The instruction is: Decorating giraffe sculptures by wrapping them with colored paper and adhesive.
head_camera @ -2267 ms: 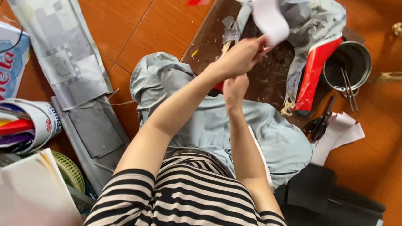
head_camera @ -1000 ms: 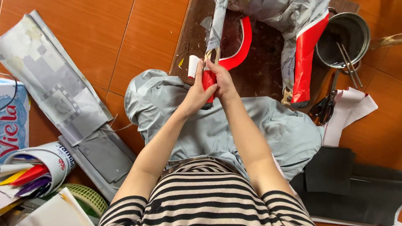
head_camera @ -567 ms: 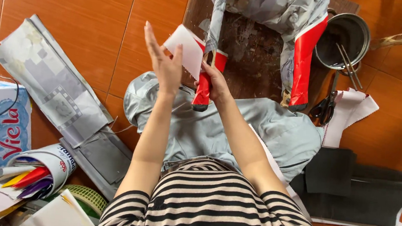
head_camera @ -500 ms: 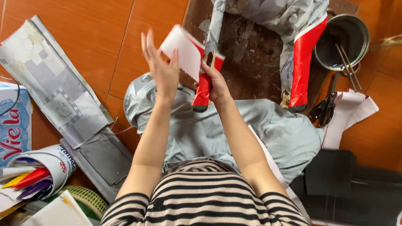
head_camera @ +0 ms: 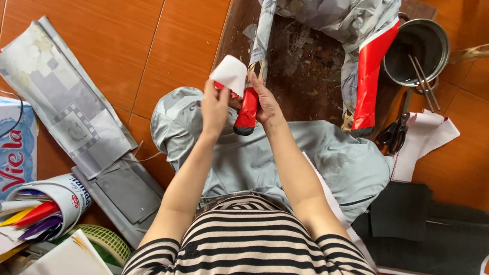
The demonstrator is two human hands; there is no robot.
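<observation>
My left hand [head_camera: 215, 105] pinches a small white piece of paper or backing [head_camera: 230, 73] with a red edge, held up in front of me. My right hand [head_camera: 265, 101] grips a red strip [head_camera: 248, 111] that hangs from a long grey fabric-covered leg [head_camera: 263, 25] of a grey and red piece. The two hands are close together over a dark wooden board [head_camera: 305, 66]. Grey fabric [head_camera: 266, 156] lies across my lap below them.
A metal pot [head_camera: 417, 49] with sticks stands at the upper right, scissors [head_camera: 396, 132] beside it. A second red strip [head_camera: 368, 86] hangs from grey material. Grey patterned sheets [head_camera: 66, 112] lie left, a cup of coloured strips [head_camera: 40, 214] lower left, dark felt pieces [head_camera: 435, 231] right.
My left hand came down from its raised, spread position and now pinches the white piece beside the right hand. Earlier both hands worked together on the red strip.
</observation>
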